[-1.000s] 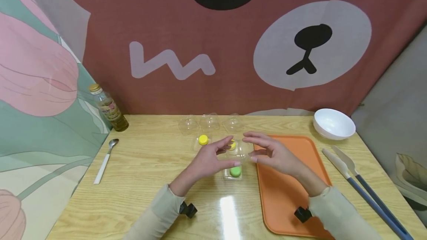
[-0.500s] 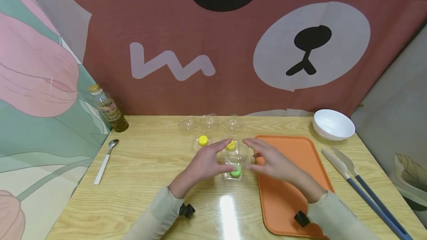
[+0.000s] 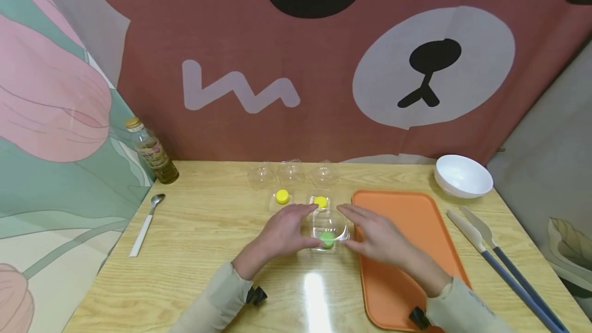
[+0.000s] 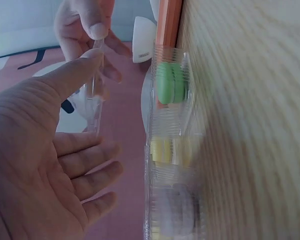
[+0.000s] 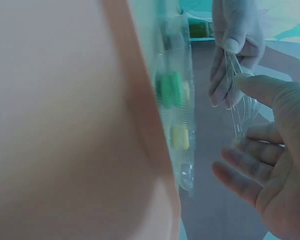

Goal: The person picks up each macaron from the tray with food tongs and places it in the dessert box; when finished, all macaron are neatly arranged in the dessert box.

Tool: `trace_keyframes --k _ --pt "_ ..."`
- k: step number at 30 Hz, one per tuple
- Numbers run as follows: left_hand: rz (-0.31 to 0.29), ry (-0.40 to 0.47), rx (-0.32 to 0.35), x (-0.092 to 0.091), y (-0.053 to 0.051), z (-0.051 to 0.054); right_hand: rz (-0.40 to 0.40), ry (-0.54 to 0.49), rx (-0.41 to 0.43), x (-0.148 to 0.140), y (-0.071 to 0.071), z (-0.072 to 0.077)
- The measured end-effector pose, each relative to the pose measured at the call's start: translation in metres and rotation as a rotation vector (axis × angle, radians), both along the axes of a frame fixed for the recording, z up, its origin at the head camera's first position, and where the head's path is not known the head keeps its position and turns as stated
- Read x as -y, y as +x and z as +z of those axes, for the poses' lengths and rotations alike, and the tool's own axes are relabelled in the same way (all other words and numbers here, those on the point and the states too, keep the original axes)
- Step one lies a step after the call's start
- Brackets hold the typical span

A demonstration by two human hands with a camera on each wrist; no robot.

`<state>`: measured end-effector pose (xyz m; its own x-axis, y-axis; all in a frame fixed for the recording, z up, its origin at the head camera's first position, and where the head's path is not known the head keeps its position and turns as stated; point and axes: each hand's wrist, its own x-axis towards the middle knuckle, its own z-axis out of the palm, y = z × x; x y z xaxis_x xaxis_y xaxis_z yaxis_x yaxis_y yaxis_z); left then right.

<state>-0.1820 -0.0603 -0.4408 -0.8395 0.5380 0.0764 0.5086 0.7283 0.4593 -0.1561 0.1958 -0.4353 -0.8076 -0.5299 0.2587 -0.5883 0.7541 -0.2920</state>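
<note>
My left hand (image 3: 282,231) and right hand (image 3: 381,236) pinch opposite sides of a clear plastic lid (image 3: 339,217) between thumbs and fingers. The lid is held level, a little above the table. Below it, a green macaron (image 3: 327,240) sits in a small clear tray. Just beyond lies a yellow macaron (image 3: 320,202) in another clear tray, and farther left a second yellow macaron (image 3: 282,197). The left wrist view shows a gap between lid (image 4: 93,107) and trays, plus a greyish-purple macaron (image 4: 175,210) that the head view does not reveal.
Several clear lids (image 3: 291,171) stand along the table's back edge. An orange tray (image 3: 402,292) lies right, with a white bowl (image 3: 462,176) behind it and two blue-handled knives (image 3: 509,266) beside it. A spoon (image 3: 147,225) and an oil bottle (image 3: 154,153) are left.
Both hands have brought the clear lid down and toward the person, from near the yellow macaron to over the green one. The trays and macarons have stayed put.
</note>
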Motion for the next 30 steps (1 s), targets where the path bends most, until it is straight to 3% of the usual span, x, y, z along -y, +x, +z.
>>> trace_keyframes --k 6,17,30 --pt "-0.027 -0.078 -0.059 0.003 0.0 0.0 -0.02 0.012 0.052 0.005 0.004 -0.008" --pt "-0.038 -0.268 -0.122 0.001 0.004 -0.008 0.002 0.095 0.038 0.011 0.004 -0.02" --pt "-0.024 -0.299 -0.119 0.0 0.006 -0.013 0.031 0.113 0.025 0.013 0.002 -0.024"
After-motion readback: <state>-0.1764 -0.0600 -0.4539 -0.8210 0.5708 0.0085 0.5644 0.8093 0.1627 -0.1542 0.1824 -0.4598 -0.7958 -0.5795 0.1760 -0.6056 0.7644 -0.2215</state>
